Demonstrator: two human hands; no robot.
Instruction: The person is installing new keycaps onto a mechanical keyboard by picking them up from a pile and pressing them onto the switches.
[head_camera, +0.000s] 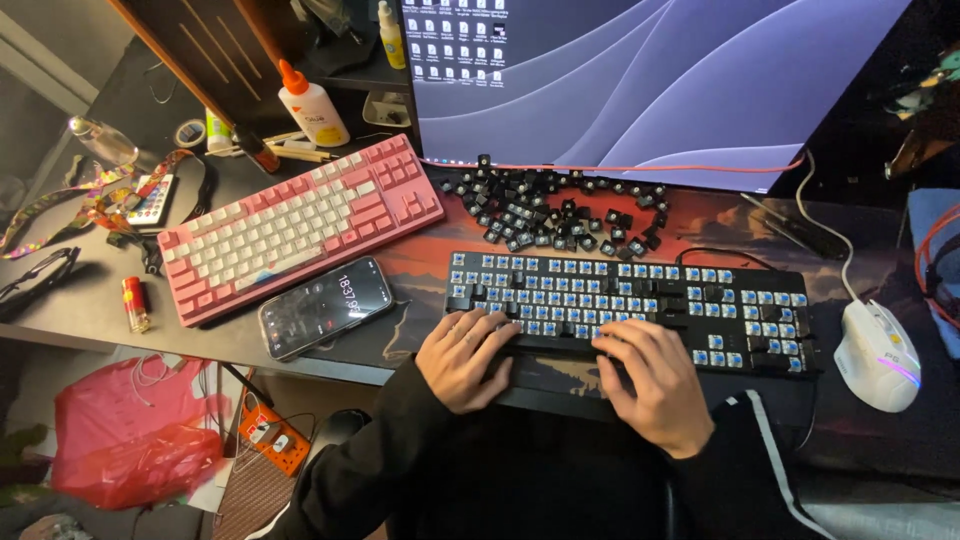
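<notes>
A black keyboard (700, 300) lies on the desk mat with most keycaps off, so its blue switches show. My left hand (462, 355) rests on its front left edge, fingers curled over the bottom row. My right hand (650, 380) lies on the bottom row near the middle, fingers bent down onto the long black key. Whether either hand grips a keycap is hidden under the fingers. A pile of loose black keycaps (555, 212) sits behind the keyboard, below the monitor (650, 80).
A pink and white keyboard (300, 225) lies angled at the left, with a phone (327, 306) in front of it. A white mouse (878, 355) sits at the right. A glue bottle (312, 105), lanyards (90, 200) and a red plastic bag (130, 430) are at the left.
</notes>
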